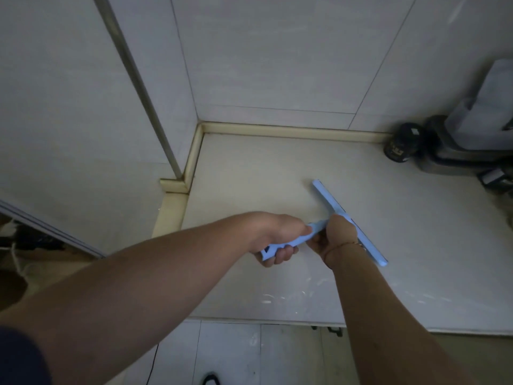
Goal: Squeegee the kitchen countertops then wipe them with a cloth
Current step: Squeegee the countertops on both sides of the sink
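The left hand [280, 237] has its fingers curled tight around the rear end of the light blue squeegee [341, 218], the fingertips showing beneath the handle and the knuckles on top. The right hand [337, 238] grips the same handle further forward, just behind the blade; its fingers wrap the handle from the far side and the back of the hand faces the camera. A thin bracelet [342, 245] circles the right wrist.

Both forearms are bare. The left reaches in long from the lower left corner, where a dark sleeve [19, 357] shows; the right comes up from the bottom edge, and the two wrists converge at the handle.

The squeegee's blade lies on the pale countertop [277, 168], running diagonally away from the hands, one end toward the back wall and the other toward the counter's front edge. It sits well out from the inner corner where the cream backsplash strip [277, 130] turns. Behind the squeegee to the right, against the back wall, stand a dark round jar [402, 145] and a grey appliance [477, 129].
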